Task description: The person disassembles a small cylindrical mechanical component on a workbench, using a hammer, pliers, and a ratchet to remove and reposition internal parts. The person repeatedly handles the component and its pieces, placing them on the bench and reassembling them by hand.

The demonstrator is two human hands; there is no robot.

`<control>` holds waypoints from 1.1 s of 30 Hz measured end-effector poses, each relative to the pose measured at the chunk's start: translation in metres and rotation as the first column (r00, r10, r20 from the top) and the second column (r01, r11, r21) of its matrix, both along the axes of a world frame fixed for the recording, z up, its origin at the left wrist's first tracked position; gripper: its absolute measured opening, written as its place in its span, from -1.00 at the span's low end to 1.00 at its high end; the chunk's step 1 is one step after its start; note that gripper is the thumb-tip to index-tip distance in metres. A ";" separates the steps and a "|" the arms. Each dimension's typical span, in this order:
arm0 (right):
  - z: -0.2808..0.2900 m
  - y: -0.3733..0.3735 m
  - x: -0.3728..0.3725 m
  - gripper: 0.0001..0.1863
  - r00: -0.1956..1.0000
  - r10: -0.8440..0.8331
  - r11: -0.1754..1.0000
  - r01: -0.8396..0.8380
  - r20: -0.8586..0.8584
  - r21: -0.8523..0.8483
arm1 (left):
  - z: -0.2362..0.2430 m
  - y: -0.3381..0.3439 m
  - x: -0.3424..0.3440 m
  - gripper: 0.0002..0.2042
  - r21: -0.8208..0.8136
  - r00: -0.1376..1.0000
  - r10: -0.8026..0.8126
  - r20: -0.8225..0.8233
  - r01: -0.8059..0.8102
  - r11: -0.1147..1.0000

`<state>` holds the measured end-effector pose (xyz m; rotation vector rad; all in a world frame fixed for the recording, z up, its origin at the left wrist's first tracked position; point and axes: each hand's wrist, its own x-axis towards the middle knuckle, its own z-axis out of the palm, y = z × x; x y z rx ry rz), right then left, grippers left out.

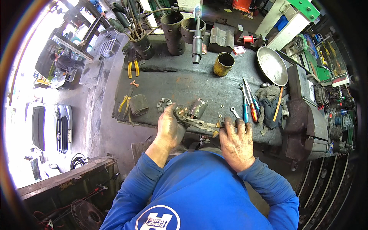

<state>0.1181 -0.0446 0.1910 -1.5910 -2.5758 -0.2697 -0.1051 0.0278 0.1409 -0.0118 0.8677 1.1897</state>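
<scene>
My left hand (170, 130) is closed around a small greasy metal part (181, 112) at the bench's front edge. Metal pliers (200, 124) with worn tan grips meet that part, and my right hand (235, 142) is closed on their handle end, fingers curled over it. Just behind lies a dark metal cylinder (199, 108), with a notched ring (163, 104) left of it. A small wrench (234, 112) and two loose nuts (220, 115) sit right of the cylinder. Farther left are yellow-handled pliers (123, 104) and a dark block (138, 105).
The dark bench (180, 88) holds tool cans (142, 48), a yellow-stained can (224, 64), a steel bowl (272, 65), screwdrivers (251, 101) and rags (270, 113). A bench vise (308, 130) stands at right. At left are another person (67, 63) and a parked car (51, 128).
</scene>
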 end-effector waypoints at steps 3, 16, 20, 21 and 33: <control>0.005 0.001 0.003 -0.76 1.000 0.000 0.999 0.000 0.018 -0.047 | -0.005 0.002 0.001 -0.72 -0.021 1.000 -0.022 -0.018 0.022 1.000; 0.025 -0.001 -0.006 -0.74 0.996 -0.012 0.999 0.015 0.091 -0.031 | -0.017 -0.007 -0.004 -0.72 0.131 0.995 -0.088 -0.047 0.093 0.987; 0.030 -0.006 -0.014 -0.73 0.986 -0.031 0.999 0.034 0.162 -0.018 | -0.026 -0.009 -0.008 -0.73 0.130 0.937 -0.049 -0.345 0.099 0.987; 0.030 -0.005 -0.015 -0.73 0.986 -0.033 0.999 0.038 0.166 -0.025 | -0.025 -0.007 -0.012 -0.73 0.175 0.890 -0.068 -0.450 0.162 0.971; 0.037 -0.017 -0.056 -0.75 0.989 -0.075 0.997 0.079 0.126 -0.023 | -0.005 -0.006 -0.039 -0.74 0.003 0.995 -0.090 -0.051 0.090 0.996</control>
